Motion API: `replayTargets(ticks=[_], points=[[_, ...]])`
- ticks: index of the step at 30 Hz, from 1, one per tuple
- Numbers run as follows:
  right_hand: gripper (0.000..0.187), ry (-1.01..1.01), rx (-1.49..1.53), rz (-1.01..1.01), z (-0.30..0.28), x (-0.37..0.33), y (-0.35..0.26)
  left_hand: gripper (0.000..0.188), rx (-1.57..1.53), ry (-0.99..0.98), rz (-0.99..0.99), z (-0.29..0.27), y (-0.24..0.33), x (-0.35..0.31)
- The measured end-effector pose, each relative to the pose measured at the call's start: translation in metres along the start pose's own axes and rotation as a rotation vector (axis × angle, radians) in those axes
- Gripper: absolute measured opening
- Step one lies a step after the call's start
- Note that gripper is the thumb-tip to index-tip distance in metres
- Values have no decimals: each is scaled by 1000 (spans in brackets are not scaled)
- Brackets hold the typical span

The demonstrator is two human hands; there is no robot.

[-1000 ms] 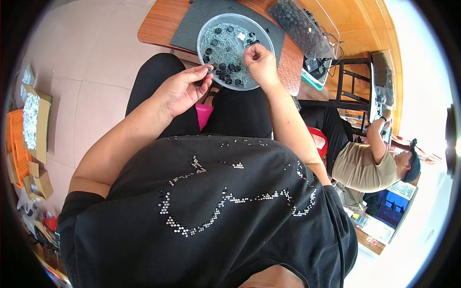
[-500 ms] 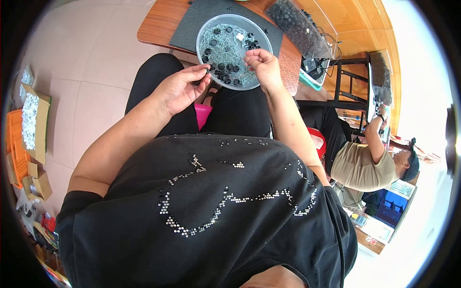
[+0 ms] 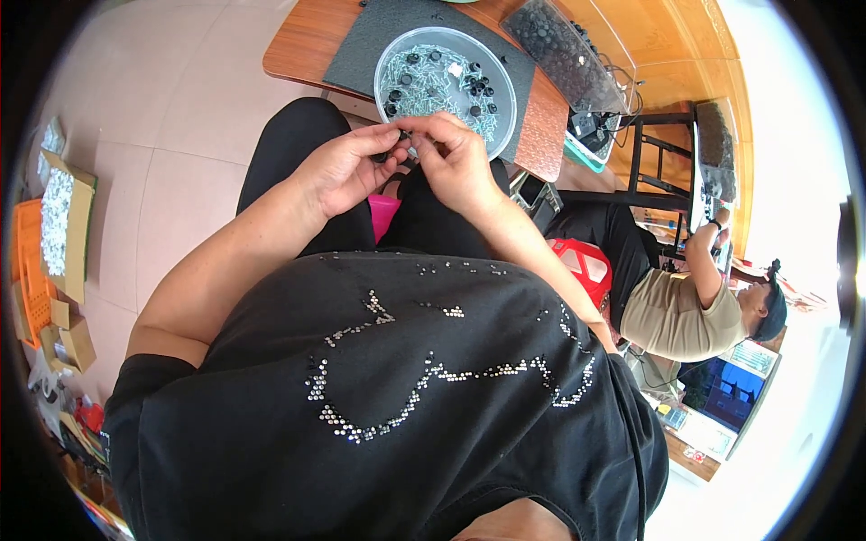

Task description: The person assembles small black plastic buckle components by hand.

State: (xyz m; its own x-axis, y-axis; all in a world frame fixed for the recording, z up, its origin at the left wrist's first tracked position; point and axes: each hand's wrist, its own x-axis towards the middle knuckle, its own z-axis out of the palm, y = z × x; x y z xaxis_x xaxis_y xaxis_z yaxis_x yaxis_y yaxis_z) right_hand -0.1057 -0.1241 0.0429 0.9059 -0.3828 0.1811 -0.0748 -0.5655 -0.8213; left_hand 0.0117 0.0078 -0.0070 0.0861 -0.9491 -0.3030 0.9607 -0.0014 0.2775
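Note:
My left hand (image 3: 354, 171) holds a small black round plastic part (image 3: 379, 158) in its curled fingers, and more black shows at its thumb and fingertip. Against those fingertips, my right hand (image 3: 456, 167) is closed in a pinch; what it grips is too small and hidden to name. Both hands meet just over the near left rim of a clear round tub (image 3: 511, 99). Inside the tub lie many thin silvery screws (image 3: 424, 95) with several black round caps (image 3: 475, 87) scattered among them, plus a small white piece (image 3: 455, 68).
Beneath the tub are a dark mat (image 3: 361, 56) and a brown wooden table (image 3: 298, 45). A clear bin of black parts (image 3: 550, 45) stands at the table's far right. Another person (image 3: 686, 311) sits at right beside a black frame (image 3: 658, 153). Cardboard boxes (image 3: 77, 234) stand at left.
My right hand has moved left and nearer from over the tub to meet my left hand's fingertips. The left hand stays almost in place, still holding the black part.

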Motion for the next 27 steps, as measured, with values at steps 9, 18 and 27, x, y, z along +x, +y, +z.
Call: replayTargets(ticks=[9,18,27], points=[[16,68,-139,138,-4,-10,-16,18,5,27,2,3,0,-2],[14,43,217,232,-8,-10,-8,24,37,-26,-51,3,-2,-3],[13,87,305,293,-6,-9,-10,22,25,-34,-47,2,-3,-3]])
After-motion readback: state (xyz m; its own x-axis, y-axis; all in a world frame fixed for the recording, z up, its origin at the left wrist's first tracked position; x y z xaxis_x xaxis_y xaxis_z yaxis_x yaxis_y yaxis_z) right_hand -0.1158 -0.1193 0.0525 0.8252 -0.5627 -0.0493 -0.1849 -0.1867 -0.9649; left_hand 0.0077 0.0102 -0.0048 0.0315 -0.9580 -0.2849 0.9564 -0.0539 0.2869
